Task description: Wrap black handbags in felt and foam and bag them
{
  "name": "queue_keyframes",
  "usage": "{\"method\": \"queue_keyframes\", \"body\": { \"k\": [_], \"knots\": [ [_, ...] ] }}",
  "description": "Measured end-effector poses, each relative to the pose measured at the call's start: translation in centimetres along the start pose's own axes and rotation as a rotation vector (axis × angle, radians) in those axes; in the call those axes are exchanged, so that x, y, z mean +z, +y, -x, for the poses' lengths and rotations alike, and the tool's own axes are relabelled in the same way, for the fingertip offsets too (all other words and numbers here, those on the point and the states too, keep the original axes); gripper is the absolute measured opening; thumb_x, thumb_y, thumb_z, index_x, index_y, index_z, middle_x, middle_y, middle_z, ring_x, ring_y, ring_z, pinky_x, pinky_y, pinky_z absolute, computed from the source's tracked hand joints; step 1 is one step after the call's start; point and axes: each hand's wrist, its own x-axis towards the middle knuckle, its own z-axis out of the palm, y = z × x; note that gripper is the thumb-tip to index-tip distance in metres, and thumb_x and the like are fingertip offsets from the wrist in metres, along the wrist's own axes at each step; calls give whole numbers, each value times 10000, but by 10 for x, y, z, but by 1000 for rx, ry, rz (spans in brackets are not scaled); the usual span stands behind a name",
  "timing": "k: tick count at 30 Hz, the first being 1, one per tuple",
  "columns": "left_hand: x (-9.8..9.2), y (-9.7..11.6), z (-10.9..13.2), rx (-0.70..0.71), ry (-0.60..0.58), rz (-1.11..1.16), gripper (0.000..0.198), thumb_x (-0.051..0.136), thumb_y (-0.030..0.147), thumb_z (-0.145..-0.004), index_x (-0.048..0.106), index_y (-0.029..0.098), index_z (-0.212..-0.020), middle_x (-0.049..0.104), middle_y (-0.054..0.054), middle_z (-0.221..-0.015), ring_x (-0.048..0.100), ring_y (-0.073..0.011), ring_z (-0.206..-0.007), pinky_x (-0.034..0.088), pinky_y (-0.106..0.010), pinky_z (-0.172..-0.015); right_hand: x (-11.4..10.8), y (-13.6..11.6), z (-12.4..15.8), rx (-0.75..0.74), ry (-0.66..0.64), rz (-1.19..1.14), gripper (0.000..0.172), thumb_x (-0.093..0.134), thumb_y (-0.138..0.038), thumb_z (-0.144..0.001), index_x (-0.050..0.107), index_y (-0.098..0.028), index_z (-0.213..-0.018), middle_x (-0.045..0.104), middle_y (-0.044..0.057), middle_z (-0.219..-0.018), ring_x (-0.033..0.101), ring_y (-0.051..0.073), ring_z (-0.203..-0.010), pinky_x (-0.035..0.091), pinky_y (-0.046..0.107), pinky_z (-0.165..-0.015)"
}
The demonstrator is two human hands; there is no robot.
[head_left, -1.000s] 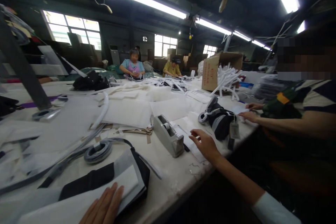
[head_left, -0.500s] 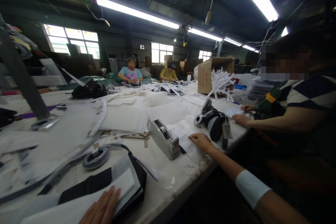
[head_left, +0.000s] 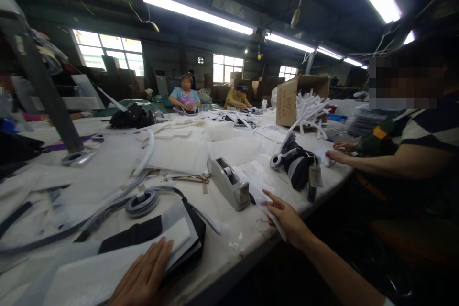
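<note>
My left hand [head_left: 145,267] lies flat, fingers stretched out, on a folded white sheet [head_left: 96,267] at the bottom left. That sheet rests on a black fabric piece [head_left: 198,232], whose dark flap [head_left: 132,234] shows behind it. Farther right, my right hand [head_left: 289,222] holds a thin white sheet [head_left: 258,192] by its near edge, which is lifted and bent toward the table's rim. The grey tape dispenser [head_left: 231,186] stands just left of this sheet. Behind my left hand sits a coiled grey cord [head_left: 141,202].
A black bundle with a tag [head_left: 297,169] stands right of the sheet. Beyond it, a cardboard box [head_left: 287,103] spills white tubes. A metal post [head_left: 53,81] rises at left. A co-worker's hands [head_left: 340,153] are at the right edge; two people sit across the table.
My right hand has drawn the thin white sheet toward me, raising its near edge off the table. My left hand stays on the folded sheet. The view has shifted slightly.
</note>
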Motion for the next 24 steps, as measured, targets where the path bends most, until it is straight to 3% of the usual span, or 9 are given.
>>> {"method": "queue_keyframes", "body": {
  "k": [2,5,8,10,12,14,16,20,24],
  "knots": [
    [-4,1,0,-13,1,-7,772,408,100,-888,88,288,-1565,598,-62,-1375,648,-249,-1137,504,-410,-977,10,1,26,106,-77,-115,500,563,-249,-845,585,-222,-1343,704,74,-1093,607,100,-525,587,273,-523],
    [-11,1,-2,-41,-31,-7,758,432,122,-882,135,270,-1563,580,-66,-1393,627,-262,-1166,500,-424,-981,29,-2,58,236,-209,-147,475,558,-291,-876,593,-203,-1341,734,46,-903,603,109,-495,562,247,-489],
    [-20,-2,-8,-93,-54,4,708,456,155,-868,239,237,-1537,589,-84,-1378,624,-272,-1163,507,-420,-961,51,-6,74,229,-322,-113,525,527,-290,-896,518,-204,-1414,748,43,-866,625,130,-481,549,251,-460],
    [-27,-6,-15,-149,-58,11,652,457,184,-868,312,220,-1503,603,-89,-1357,637,-273,-1134,517,-405,-935,68,-7,76,97,-382,-38,538,506,-252,-888,508,-194,-1423,752,79,-1008,680,158,-565,574,270,-500],
    [-36,-10,-23,-230,-59,20,598,458,215,-883,360,222,-1473,619,-82,-1334,659,-261,-1088,530,-375,-899,88,-9,73,-101,-397,109,546,496,-179,-852,538,-165,-1396,709,115,-1180,731,203,-793,610,301,-654],
    [-45,-14,-31,-326,-51,25,551,473,257,-908,391,239,-1453,654,-72,-1279,686,-247,-1019,544,-343,-849,111,-14,70,-282,-395,329,563,483,-105,-807,563,-126,-1364,650,138,-1291,683,236,-1063,576,328,-866],
    [-54,-17,-39,-410,-54,30,522,498,302,-921,418,256,-1435,693,-66,-1203,706,-244,-954,552,-325,-792,136,-24,69,-400,-444,578,564,465,-68,-794,568,-114,-1346,642,152,-1299,628,246,-1172,522,341,-965],
    [-61,-21,-47,-491,-86,35,533,544,328,-910,435,270,-1428,717,-68,-1149,717,-259,-904,547,-320,-727,178,-46,68,-534,-632,821,502,549,-61,-722,654,-141,-1207,725,154,-1074,703,300,-976,569,378,-824],
    [-57,-23,-45,-486,-85,46,540,565,314,-899,443,261,-1422,713,-70,-1165,712,-253,-937,538,-308,-764,189,-63,65,-634,-722,888,536,647,-105,-683,655,-180,-1214,701,169,-1091,706,342,-877,572,427,-715]
  ]
}}
